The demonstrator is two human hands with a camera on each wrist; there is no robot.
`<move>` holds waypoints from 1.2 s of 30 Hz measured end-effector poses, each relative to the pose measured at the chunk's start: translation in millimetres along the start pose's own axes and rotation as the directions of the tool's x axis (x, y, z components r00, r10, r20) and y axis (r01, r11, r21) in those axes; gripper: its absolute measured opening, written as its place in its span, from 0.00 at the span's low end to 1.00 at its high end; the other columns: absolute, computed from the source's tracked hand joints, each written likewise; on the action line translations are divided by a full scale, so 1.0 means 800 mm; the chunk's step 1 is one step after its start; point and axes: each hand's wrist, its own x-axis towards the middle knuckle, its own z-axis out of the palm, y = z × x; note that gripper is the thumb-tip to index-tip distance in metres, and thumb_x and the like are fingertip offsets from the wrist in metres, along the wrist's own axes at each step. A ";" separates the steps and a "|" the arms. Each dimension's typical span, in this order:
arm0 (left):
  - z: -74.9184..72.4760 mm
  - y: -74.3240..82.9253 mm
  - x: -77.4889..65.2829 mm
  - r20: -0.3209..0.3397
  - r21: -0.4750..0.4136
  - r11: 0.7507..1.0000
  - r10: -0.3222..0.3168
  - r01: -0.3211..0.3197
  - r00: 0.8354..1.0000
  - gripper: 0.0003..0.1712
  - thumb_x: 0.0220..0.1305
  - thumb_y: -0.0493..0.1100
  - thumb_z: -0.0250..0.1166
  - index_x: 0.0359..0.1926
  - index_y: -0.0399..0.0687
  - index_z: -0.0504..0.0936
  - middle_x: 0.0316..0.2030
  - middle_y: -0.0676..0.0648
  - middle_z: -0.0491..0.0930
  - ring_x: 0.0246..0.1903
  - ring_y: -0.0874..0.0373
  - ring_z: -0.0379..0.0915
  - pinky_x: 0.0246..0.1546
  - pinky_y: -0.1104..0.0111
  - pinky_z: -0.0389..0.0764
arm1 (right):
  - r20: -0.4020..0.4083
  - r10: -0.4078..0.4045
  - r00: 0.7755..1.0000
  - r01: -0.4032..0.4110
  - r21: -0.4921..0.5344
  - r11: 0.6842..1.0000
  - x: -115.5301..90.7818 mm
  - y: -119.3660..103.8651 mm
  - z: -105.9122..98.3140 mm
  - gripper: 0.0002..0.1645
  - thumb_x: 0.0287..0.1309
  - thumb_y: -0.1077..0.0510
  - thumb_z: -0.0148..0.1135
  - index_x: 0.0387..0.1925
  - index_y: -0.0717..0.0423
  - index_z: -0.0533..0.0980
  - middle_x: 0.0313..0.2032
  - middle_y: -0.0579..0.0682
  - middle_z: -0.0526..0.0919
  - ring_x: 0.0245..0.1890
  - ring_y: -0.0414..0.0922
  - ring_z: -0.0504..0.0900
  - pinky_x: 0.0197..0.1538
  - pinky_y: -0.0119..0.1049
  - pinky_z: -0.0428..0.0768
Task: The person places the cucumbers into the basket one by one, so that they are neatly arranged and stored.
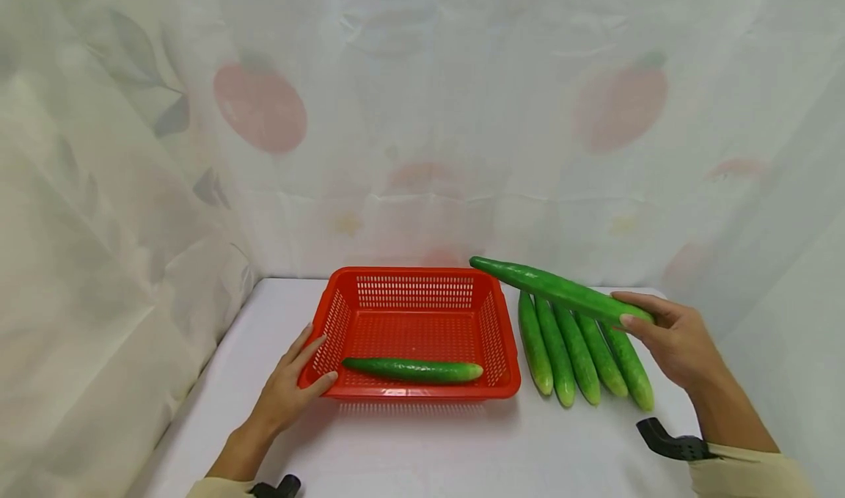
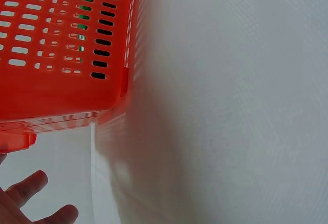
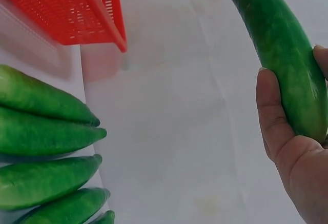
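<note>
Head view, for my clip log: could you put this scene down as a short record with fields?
left hand: touching the left side of the red basket
right hand: gripping one end of the raised cucumber, whose free end points left
in basket: one cucumber, lying crosswise near the front wall
beside basket: five cucumbers in a row on its right, on the white table
backdrop: pale sheet with faint red prints

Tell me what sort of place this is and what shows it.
Probably a makeshift, curtained-off work booth, though the wider room is out of view: fruit-printed sheeting hangs behind and beside a white-covered table, where a red basket and a row of cucumbers are laid out.
</note>
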 end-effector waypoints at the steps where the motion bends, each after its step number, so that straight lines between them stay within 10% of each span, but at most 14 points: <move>1: 0.000 0.000 0.000 0.000 0.001 1.000 0.000 0.000 1.000 0.38 0.59 0.54 0.68 0.67 0.47 0.70 0.73 0.47 0.52 0.67 0.39 0.53 0.52 0.35 0.62 | 0.003 0.000 1.000 0.000 -0.003 1.000 0.001 0.000 0.002 0.22 0.63 0.78 0.49 0.58 0.71 0.72 0.53 0.49 0.77 0.45 0.41 0.79 0.46 0.31 0.78; 15: 0.003 -0.003 0.001 -0.003 0.005 1.000 0.001 -0.001 1.000 0.38 0.59 0.55 0.68 0.67 0.47 0.70 0.73 0.48 0.52 0.67 0.40 0.53 0.52 0.35 0.63 | 0.139 -0.053 0.989 0.061 -0.052 0.997 0.026 0.004 0.031 0.21 0.62 0.78 0.51 0.56 0.70 0.74 0.53 0.51 0.79 0.50 0.42 0.77 0.45 0.31 0.78; 36: 0.003 -0.002 0.001 -0.006 0.010 1.000 -0.001 0.002 1.000 0.38 0.59 0.55 0.68 0.67 0.48 0.70 0.73 0.49 0.51 0.66 0.39 0.53 0.51 0.34 0.63 | 0.153 0.181 0.971 -0.124 -0.323 0.938 0.046 0.033 0.094 0.19 0.61 0.62 0.64 0.53 0.62 0.79 0.48 0.59 0.78 0.39 0.52 0.78 0.39 0.37 0.80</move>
